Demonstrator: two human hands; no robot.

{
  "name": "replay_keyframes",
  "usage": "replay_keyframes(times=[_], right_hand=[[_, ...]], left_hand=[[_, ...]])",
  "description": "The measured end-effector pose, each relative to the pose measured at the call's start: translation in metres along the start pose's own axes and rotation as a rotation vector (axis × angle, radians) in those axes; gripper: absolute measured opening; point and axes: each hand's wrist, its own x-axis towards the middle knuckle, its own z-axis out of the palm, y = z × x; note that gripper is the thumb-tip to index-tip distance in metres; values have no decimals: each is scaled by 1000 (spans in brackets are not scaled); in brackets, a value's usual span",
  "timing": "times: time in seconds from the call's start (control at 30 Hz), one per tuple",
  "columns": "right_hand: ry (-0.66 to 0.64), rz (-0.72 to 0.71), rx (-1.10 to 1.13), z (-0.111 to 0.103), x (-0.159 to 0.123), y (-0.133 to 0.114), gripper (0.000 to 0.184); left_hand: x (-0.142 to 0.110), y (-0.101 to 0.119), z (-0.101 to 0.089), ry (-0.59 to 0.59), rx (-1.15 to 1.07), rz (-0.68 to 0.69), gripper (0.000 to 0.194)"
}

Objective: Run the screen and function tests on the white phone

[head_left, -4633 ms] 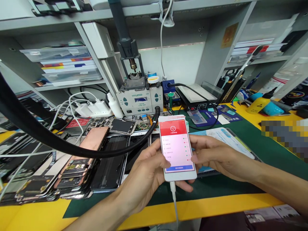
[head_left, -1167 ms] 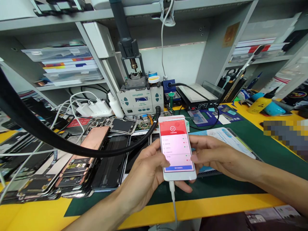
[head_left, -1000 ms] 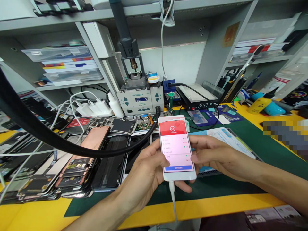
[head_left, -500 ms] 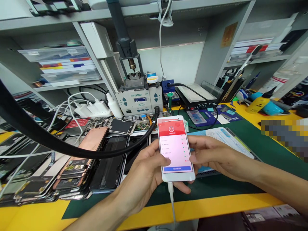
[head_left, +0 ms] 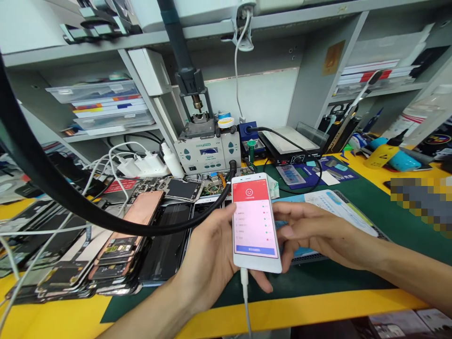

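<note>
A white smartphone [head_left: 254,230] leans a little to the left, its lit screen showing a red banner with a face, a list with green and red dots and a blue bar. My left hand [head_left: 210,256] is closed round it from the left and behind, thumb along the left edge, one fingertip showing below. On the right edge rest the curled fingers of my right hand [head_left: 310,233]; its thumb is beside the phone, off the screen. A white charging cable [head_left: 244,282] is plugged into the phone's bottom end and hangs down over the table edge.
Stacked phone parts [head_left: 120,249] lie left on the green mat [head_left: 353,278]. A thick black hose [head_left: 141,228] arches in front, running to the hot-air station [head_left: 210,155]. Behind are a black heating plate [head_left: 291,146], white chargers [head_left: 146,165] and a yellow bottle [head_left: 383,153].
My left thumb has moved off the screen up to the left edge, and my right thumb has come away from the glass. The phone has shifted slightly left and down; the view has tilted upward.
</note>
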Motion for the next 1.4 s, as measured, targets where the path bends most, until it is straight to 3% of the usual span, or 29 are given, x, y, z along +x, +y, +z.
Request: replay_keyframes(times=[0.1, 0.27, 0.43, 0.53, 0.9, 1.13, 1.2, 1.27, 1.33, 1.4], right_hand=[[-39, -36, 23, -2, -2, 0, 41], [-34, -48, 30, -3, -3, 1, 41], [-43, -72, 43, -3, -4, 1, 45], [-43, -73, 67, -6, -3, 4, 45], [-51, -62, 92, -10, -2, 8, 47], [-74, -77, 57, -13, -2, 11, 46], [0, -120, -49, -12, -4, 13, 49], [190, -234, -304, -8, -7, 15, 49], [403, -437, -650, -1, -11, 15, 49], [465, -715, -940, 5, -14, 14, 54]], left_hand=[[1, 5, -5, -32, -108, -33, 63], [-1, 2, -12, -210, -198, 32, 66], [-1, -5, -14, -517, -293, 24, 68], [1, -8, -15, -618, -402, 7, 72], [2, -10, -18, -724, -480, -76, 77], [0, -12, -14, -702, -524, -82, 81], [-1, -11, -15, -697, -495, -100, 81], [0, -10, -15, -702, -462, -104, 84], [2, -9, -16, -698, -400, -87, 89], [3, -11, -17, -685, -277, -80, 91]])
